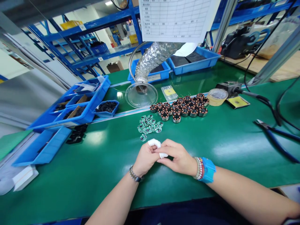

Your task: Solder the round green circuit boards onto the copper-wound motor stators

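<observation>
My left hand (145, 158) and my right hand (180, 157) meet low over the bench, in front of the parts. White finger cots (154, 142) cover the index finger and thumb of my left hand, which curl toward each other; anything between them is hidden. My right fingers are closed around the cot on the left thumb. Just beyond my hands lies a loose pile of small green circuit boards (150, 124). To the right behind it stands a cluster of copper-wound motor stators (185, 112).
A clear funnel hood (142, 99) hangs from a foil duct (156, 59) at the back. Blue bins (91, 107) stand at left, blue trays (192, 67) at the rear. On the right are a tape roll (217, 97), cables and cutting pliers (273, 132).
</observation>
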Demonstrator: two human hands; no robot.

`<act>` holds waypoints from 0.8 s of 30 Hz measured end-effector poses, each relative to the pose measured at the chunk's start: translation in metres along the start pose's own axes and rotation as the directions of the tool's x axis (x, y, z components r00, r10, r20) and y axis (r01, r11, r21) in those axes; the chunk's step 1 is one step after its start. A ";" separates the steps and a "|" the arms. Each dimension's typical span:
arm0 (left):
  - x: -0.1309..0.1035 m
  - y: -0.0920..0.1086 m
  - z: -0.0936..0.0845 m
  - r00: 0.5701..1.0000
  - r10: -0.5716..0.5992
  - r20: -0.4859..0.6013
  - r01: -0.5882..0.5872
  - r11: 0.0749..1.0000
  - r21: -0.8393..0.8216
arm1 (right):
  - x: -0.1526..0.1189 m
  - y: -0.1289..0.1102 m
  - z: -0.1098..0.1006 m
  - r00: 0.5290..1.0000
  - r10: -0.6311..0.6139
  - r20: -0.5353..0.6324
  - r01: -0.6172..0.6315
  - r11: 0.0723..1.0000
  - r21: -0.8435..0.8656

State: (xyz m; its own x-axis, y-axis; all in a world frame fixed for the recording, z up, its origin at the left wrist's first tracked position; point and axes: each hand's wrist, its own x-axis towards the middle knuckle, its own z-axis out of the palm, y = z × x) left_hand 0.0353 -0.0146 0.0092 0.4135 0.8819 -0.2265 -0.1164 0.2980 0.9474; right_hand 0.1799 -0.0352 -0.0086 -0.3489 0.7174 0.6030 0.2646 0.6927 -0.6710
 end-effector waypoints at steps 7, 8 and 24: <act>0.002 0.005 -0.005 0.993 0.111 -0.047 -0.116 0.985 -0.127 | 0.008 -0.005 -0.013 0.986 0.134 -0.100 -0.125 0.988 0.094; 0.002 0.005 -0.005 0.992 0.116 -0.054 -0.122 0.984 -0.129 | 0.009 -0.005 -0.014 0.987 0.126 -0.104 -0.118 0.990 0.079; 0.000 -0.008 0.017 0.949 0.114 -0.293 -0.190 0.951 -0.244 | 0.005 -0.006 0.003 0.985 0.034 -0.169 -0.068 0.977 -0.200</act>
State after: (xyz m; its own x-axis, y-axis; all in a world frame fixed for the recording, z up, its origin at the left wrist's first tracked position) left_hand 0.0514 -0.0230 0.0057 0.1142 0.9782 -0.1732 -0.4093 0.2052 0.8890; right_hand 0.1737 -0.0361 -0.0024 -0.1832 0.7428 0.6440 0.4622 0.6432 -0.6104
